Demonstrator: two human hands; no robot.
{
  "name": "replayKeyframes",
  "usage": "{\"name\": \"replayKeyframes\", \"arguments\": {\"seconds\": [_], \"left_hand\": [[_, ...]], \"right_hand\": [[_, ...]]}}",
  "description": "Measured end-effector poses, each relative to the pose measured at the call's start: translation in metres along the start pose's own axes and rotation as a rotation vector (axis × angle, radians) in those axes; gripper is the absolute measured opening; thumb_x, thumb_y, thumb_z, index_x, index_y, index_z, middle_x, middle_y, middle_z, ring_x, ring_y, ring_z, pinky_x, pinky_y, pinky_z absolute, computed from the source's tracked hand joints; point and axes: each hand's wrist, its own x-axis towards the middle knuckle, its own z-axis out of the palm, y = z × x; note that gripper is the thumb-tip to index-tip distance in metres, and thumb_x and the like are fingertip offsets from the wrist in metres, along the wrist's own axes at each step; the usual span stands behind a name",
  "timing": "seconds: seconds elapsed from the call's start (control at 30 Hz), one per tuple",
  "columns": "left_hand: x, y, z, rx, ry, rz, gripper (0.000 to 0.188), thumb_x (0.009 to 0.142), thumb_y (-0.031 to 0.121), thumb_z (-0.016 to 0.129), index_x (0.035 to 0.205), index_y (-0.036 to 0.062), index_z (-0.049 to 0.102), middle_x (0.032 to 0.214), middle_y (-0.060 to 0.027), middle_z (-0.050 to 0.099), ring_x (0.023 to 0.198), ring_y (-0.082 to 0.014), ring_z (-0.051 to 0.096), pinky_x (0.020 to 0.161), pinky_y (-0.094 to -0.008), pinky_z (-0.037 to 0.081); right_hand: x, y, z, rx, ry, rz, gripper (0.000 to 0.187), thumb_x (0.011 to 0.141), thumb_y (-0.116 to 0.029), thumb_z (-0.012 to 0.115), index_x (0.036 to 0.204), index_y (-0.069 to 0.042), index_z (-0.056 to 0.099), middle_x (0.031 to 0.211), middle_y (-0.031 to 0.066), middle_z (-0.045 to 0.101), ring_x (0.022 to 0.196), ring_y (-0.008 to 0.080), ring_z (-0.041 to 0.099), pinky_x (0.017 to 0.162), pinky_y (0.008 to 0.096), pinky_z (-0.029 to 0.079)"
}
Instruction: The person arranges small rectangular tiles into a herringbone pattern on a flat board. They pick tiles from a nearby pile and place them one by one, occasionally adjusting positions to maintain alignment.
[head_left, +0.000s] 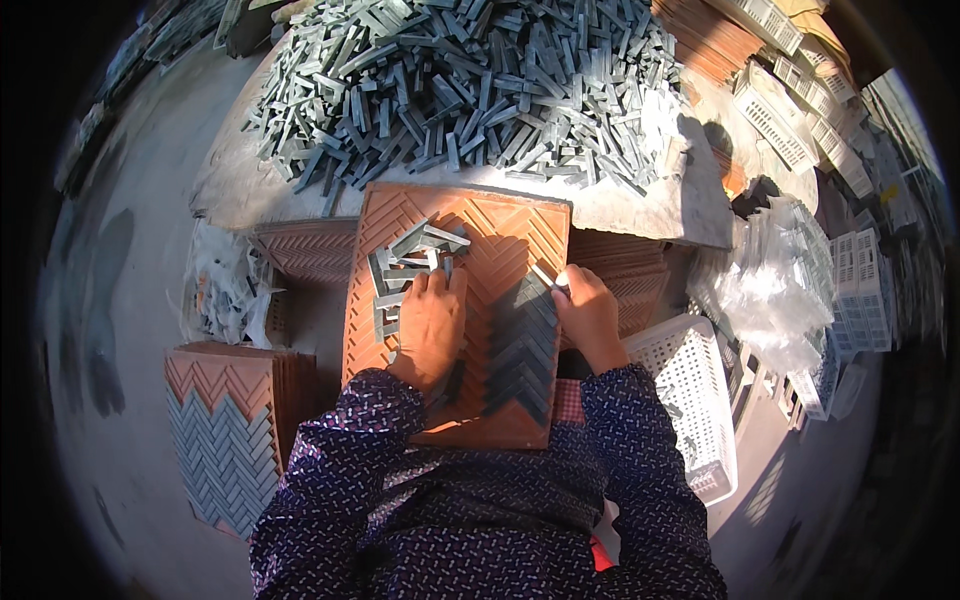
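An orange herringbone mould tray (500, 222) rests tilted in front of me, its far end against the table. Grey-green stone strips (520, 345) fill a zigzag band of slots on its right side. My right hand (588, 312) pinches a single strip at the tray's right edge, just above that band. Over the tray's left part lies a loose heap of strips (415, 245). My left hand (432, 325) is on this heap, fingers together and curled at a strip; the fingertips are partly hidden.
A large pile of stone strips (470, 90) covers the table (640, 215) ahead. At lower left stands a stack of trays (220, 440), the outer one mostly filled. A white perforated basket (700, 420) is at my right, near clear plastic sheets (770, 280) and white crates (775, 120).
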Motion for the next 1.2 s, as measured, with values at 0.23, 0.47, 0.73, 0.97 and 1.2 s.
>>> {"name": "replayKeyframes", "arguments": {"seconds": [0.23, 0.47, 0.73, 0.97, 1.2], "left_hand": [[-0.001, -0.011, 0.001, -0.195, 0.096, -0.072, 0.040, 0.073, 0.000, 0.060, 0.111, 0.0019, 0.049, 0.090, -0.0199, 0.060, 0.084, -0.0372, 0.058, 0.071, -0.0434, 0.049], [0.003, 0.016, 0.001, -0.538, 0.148, -0.146, 0.017, 0.080, 0.004, 0.059, 0.097, 0.0008, 0.058, 0.085, -0.0177, 0.062, 0.077, -0.0380, 0.061, 0.066, -0.0425, 0.049], [0.027, 0.024, 0.026, -0.741, 0.230, -0.227, 0.005, 0.080, 0.003, 0.060, 0.086, 0.0013, 0.059, 0.078, -0.0161, 0.060, 0.073, -0.0357, 0.059, 0.065, -0.0392, 0.048], [0.014, 0.027, 0.044, -0.446, 0.336, 0.011, 0.010, 0.077, 0.002, 0.062, 0.086, 0.0033, 0.059, 0.086, -0.0131, 0.059, 0.080, -0.0351, 0.059, 0.067, -0.0411, 0.048], [0.012, 0.027, 0.045, -0.506, 0.258, 0.009, 0.011, 0.074, 0.000, 0.062, 0.085, 0.0022, 0.058, 0.090, -0.0139, 0.060, 0.084, -0.0356, 0.059, 0.072, -0.0421, 0.048]], "right_hand": [[-0.005, -0.001, 0.007, 0.114, 0.012, 0.051, 0.017, 0.075, -0.007, 0.065, 0.091, -0.007, 0.058, 0.081, 0.0135, 0.057, 0.079, 0.0345, 0.058, 0.066, 0.0436, 0.047], [-0.003, -0.002, 0.016, 0.060, 0.060, 0.052, 0.017, 0.074, -0.006, 0.064, 0.090, -0.005, 0.058, 0.080, 0.0147, 0.056, 0.078, 0.0363, 0.057, 0.065, 0.0449, 0.046], [0.014, 0.010, 0.013, 0.262, -0.013, 0.086, 0.015, 0.073, -0.007, 0.066, 0.087, -0.003, 0.063, 0.077, 0.0157, 0.061, 0.075, 0.0338, 0.060, 0.066, 0.0409, 0.048], [-0.002, 0.001, -0.005, 0.345, -0.014, 0.213, 0.015, 0.075, -0.012, 0.066, 0.088, -0.004, 0.064, 0.080, 0.0158, 0.062, 0.078, 0.0344, 0.061, 0.069, 0.0413, 0.048], [-0.008, 0.007, 0.007, 0.280, 0.061, 0.135, 0.014, 0.079, -0.012, 0.064, 0.090, -0.004, 0.065, 0.085, 0.0160, 0.062, 0.079, 0.0351, 0.061, 0.070, 0.0409, 0.049]]}}
